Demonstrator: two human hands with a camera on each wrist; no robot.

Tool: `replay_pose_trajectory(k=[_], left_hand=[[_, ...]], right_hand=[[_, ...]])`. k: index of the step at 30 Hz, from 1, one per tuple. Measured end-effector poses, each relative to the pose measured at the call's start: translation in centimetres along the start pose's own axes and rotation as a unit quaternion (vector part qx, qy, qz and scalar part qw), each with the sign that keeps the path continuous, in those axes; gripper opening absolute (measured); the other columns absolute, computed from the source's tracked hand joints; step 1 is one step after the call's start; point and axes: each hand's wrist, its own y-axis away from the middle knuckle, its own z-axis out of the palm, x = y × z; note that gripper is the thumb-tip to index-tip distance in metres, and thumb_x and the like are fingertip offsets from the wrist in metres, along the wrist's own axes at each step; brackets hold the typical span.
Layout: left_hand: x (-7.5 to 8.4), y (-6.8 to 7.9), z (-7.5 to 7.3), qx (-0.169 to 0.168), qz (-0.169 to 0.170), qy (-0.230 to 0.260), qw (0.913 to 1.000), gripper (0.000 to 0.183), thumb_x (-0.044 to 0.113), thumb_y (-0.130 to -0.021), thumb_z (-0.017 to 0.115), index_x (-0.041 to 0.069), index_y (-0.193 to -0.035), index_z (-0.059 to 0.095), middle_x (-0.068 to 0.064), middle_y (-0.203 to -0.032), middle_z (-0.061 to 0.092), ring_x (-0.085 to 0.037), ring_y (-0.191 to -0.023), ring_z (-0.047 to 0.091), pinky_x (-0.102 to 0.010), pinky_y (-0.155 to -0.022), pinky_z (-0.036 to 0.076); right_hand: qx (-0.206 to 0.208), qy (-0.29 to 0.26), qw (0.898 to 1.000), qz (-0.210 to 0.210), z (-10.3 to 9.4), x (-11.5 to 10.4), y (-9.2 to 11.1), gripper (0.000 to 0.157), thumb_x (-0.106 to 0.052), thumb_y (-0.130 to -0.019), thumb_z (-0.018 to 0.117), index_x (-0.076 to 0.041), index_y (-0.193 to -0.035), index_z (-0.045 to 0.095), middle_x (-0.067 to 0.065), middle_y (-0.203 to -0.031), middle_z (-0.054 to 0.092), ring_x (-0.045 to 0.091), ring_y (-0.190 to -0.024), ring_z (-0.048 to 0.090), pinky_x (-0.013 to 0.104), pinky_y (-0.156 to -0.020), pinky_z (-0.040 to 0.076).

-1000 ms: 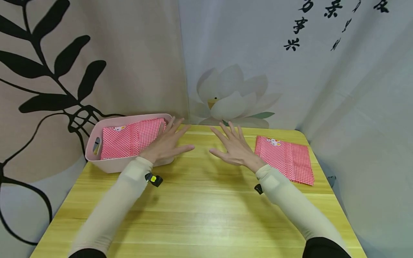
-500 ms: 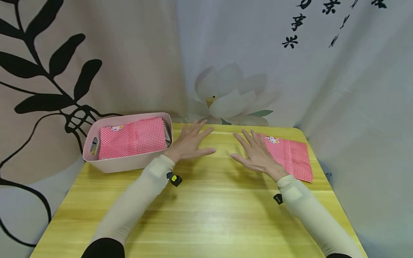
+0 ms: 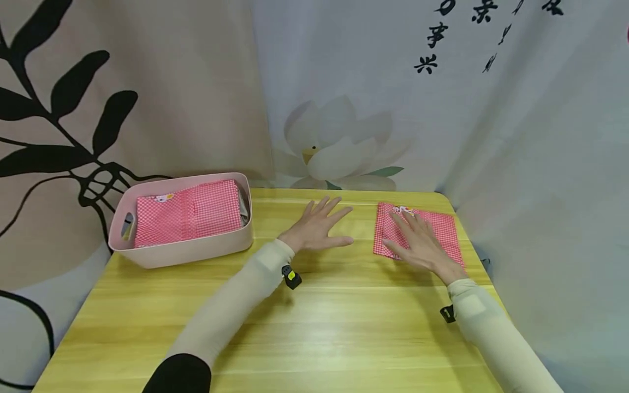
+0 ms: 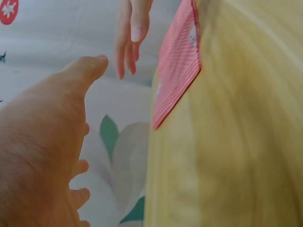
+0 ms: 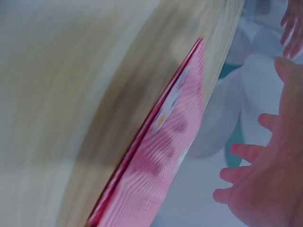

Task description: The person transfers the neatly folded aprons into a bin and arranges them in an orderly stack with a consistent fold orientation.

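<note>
A folded red-and-white checked cloth with a small white cartoon patch lies flat at the table's right rear. Over it hovers my right hand, fingers spread and holding nothing; the right wrist view shows a gap between that hand and the cloth. My left hand hangs above the bare wood in the middle, its fingers spread too, with nothing in them. To its left, a second checked cloth lies folded in a pink plastic basket.
The wooden table ends near a printed curtain at the back and right. Inside the basket's right end, something pale and greyish shows beside the cloth; its kind is unclear.
Both hands have moved to the right, the left away from the basket and the right over the cloth on the table. The view has turned slightly right. Basket and cloths stay put.
</note>
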Motion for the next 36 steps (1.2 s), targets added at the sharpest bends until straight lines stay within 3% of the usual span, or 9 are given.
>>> replay_pose_trajectory(k=[7,15,28,36], left_hand=[[1.9,-1.8,3.0,-0.024,0.005,0.023,0.9994,0.089,0.073,-0.108,0.057,0.030,-0.181,0.028,-0.014,-0.192,0.015,-0.048,-0.178,0.011,-0.077,-0.141,0.008],[4.9,-4.1,5.3,-0.040,-0.010,0.032,0.9986,0.090,0.071,-0.108,0.058,0.030,-0.181,0.027,-0.012,-0.192,0.016,-0.044,-0.179,0.008,-0.072,-0.144,0.008],[8.8,-7.3,7.3,-0.056,-0.021,0.012,0.9981,0.088,0.069,-0.110,0.056,0.030,-0.182,0.023,-0.015,-0.192,0.014,-0.042,-0.179,0.010,-0.065,-0.146,0.010],[9.7,-8.7,8.3,-0.066,-0.067,-0.006,0.9956,0.089,0.074,-0.110,0.052,0.033,-0.183,0.020,-0.011,-0.193,0.007,-0.037,-0.180,0.008,-0.058,-0.148,0.011]], right_hand=[[-0.009,0.008,0.999,0.051,-0.4,3.2,1.8,0.092,-0.069,-0.111,0.054,-0.019,-0.182,0.022,0.031,-0.187,0.015,0.064,-0.172,0.010,0.081,-0.138,0.005],[-0.006,-0.003,0.997,0.080,-0.5,6.2,2.3,0.096,-0.066,-0.111,0.057,-0.013,-0.181,0.021,0.036,-0.185,0.016,0.064,-0.171,0.013,0.085,-0.135,0.005],[-0.033,-0.031,0.990,0.137,-0.8,9.3,1.5,0.108,-0.073,-0.109,0.055,-0.009,-0.182,0.007,0.039,-0.185,0.002,0.069,-0.169,0.000,0.089,-0.132,0.004],[-0.051,-0.042,0.986,0.156,-0.8,11.2,0.5,0.118,-0.075,-0.106,0.058,-0.002,-0.181,0.002,0.040,-0.185,-0.002,0.067,-0.170,0.001,0.087,-0.134,0.009]])
